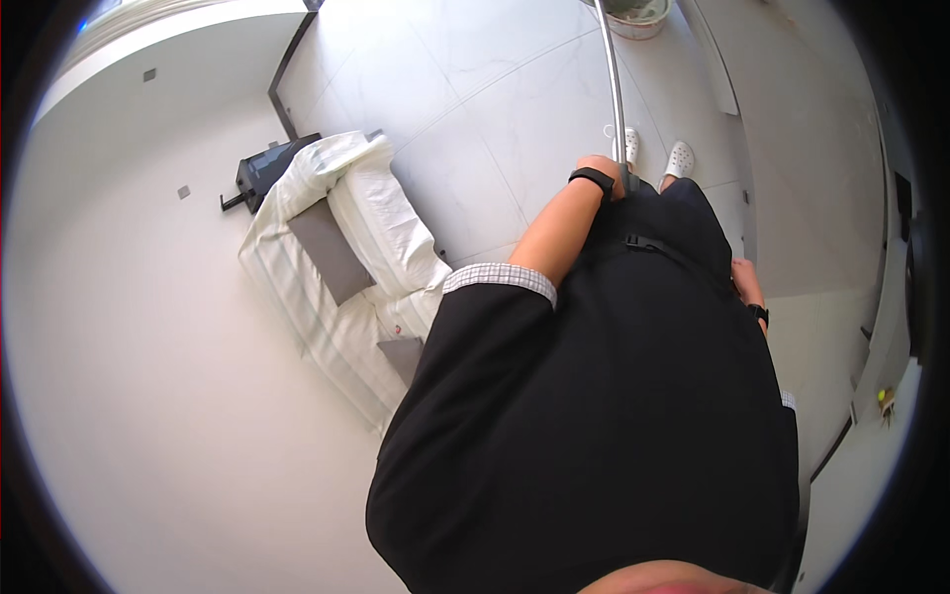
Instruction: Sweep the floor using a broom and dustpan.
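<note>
A shiny metal pole (612,74) with a grey plastic end slants upward from my waist and runs out past the top edge. My left hand (600,169), with a black band on its wrist, grips this pole near its grey end. Low at my right hip is my right hand (746,281), partly hidden by my dark clothing. Its fingers rest beside the black trousers (675,211), and I cannot tell whether they hold anything. White clogs (680,158) are on my feet.
To the left stands a sofa (386,223) under a pale cover, with grey cushions (332,252). A black box-shaped object (274,167) sits beyond it against the wall. A round tub (640,28) stands on the tiled floor (460,111) ahead. A long pale cabinet (809,185) runs along my right.
</note>
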`<state>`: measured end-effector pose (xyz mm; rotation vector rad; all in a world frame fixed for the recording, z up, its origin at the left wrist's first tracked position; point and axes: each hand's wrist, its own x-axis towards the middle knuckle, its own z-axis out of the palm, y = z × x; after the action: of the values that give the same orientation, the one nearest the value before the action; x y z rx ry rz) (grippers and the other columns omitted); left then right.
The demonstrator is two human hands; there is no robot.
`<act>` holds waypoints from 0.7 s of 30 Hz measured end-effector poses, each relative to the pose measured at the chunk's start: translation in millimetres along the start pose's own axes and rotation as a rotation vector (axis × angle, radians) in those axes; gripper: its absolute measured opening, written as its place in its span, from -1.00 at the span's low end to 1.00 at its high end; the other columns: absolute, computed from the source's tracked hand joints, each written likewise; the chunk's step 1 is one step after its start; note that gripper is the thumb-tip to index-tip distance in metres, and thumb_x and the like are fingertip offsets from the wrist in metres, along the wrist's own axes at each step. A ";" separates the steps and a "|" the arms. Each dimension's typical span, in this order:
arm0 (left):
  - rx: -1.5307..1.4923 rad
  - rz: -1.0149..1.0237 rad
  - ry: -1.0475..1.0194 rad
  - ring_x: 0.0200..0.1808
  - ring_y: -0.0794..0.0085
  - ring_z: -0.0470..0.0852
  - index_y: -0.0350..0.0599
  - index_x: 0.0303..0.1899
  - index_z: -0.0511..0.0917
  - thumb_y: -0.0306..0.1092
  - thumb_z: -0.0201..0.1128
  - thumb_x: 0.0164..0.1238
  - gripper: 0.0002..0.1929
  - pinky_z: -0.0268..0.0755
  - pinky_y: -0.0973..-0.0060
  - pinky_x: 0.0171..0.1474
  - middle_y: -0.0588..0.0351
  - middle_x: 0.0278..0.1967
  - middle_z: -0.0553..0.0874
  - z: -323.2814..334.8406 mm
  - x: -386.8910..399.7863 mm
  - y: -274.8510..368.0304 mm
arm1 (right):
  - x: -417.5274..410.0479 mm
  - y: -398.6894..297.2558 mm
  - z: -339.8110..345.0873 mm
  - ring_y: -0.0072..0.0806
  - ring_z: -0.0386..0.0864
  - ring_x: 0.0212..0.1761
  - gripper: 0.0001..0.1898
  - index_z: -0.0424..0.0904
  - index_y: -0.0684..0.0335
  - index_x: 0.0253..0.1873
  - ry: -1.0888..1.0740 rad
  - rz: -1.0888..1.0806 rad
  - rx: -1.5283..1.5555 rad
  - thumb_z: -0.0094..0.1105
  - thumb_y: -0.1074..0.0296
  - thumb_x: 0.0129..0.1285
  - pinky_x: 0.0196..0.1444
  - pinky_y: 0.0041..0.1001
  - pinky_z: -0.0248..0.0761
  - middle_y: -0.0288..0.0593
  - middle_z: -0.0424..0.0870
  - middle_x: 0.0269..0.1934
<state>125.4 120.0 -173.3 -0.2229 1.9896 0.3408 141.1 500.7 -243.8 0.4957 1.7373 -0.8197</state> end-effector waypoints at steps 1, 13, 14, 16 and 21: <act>-0.001 -0.018 0.008 -0.04 0.24 0.63 -0.10 -0.17 0.66 -0.19 0.09 0.06 -0.66 0.45 0.41 -0.01 -0.01 -0.14 0.68 -2.7 -0.3 -6.3 | 3.3 3.0 -0.5 -0.54 0.27 -0.87 -0.82 0.41 0.24 -0.49 0.008 -0.005 -0.008 -0.06 0.32 0.13 -0.85 -0.53 0.10 -0.28 0.32 -0.76; 0.074 -0.585 -0.121 -0.40 0.48 0.66 0.09 -0.32 0.67 -0.17 0.22 0.04 -0.82 0.47 0.43 -0.51 0.28 -0.38 0.68 51.0 45.3 -8.3 | -2.2 -10.1 -21.8 -0.55 0.24 -0.89 -0.83 0.39 0.20 -0.51 -0.019 0.045 -0.007 -0.09 0.33 0.13 -0.86 -0.54 0.05 -0.27 0.31 -0.76; 0.006 -0.540 -0.084 -0.37 0.45 0.68 0.07 -0.31 0.68 -0.17 0.24 0.02 -0.80 0.50 0.41 -0.47 0.26 -0.37 0.70 47.4 38.6 -10.1 | -3.4 -12.6 -24.7 -0.55 0.25 -0.89 -0.82 0.39 0.20 -0.50 -0.010 0.047 -0.047 -0.08 0.31 0.14 -0.86 -0.53 0.06 -0.26 0.33 -0.76; 0.050 -0.371 0.001 -0.29 0.36 0.69 0.04 -0.28 0.68 -0.18 0.23 0.00 -0.76 0.51 0.37 -0.35 0.16 -0.31 0.71 36.3 16.3 -19.6 | -3.3 -15.9 -29.4 -0.54 0.26 -0.89 -0.81 0.40 0.20 -0.49 -0.017 0.049 -0.026 -0.08 0.29 0.15 -0.85 -0.53 0.07 -0.26 0.34 -0.76; -0.112 -0.065 0.200 -0.32 0.15 0.68 -0.10 -0.45 0.67 -0.26 0.25 -0.22 -0.78 0.53 0.31 -0.27 -0.02 -0.41 0.70 0.8 -37.4 -24.6 | 1.7 -13.5 -44.7 -0.53 0.29 -0.88 -0.82 0.42 0.16 -0.48 -0.031 0.054 0.010 -0.07 0.28 0.15 -0.84 -0.53 0.11 -0.27 0.35 -0.76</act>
<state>149.6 97.3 -143.2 -0.4060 2.1567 0.4013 101.9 524.4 -234.4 0.5316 1.6851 -0.7947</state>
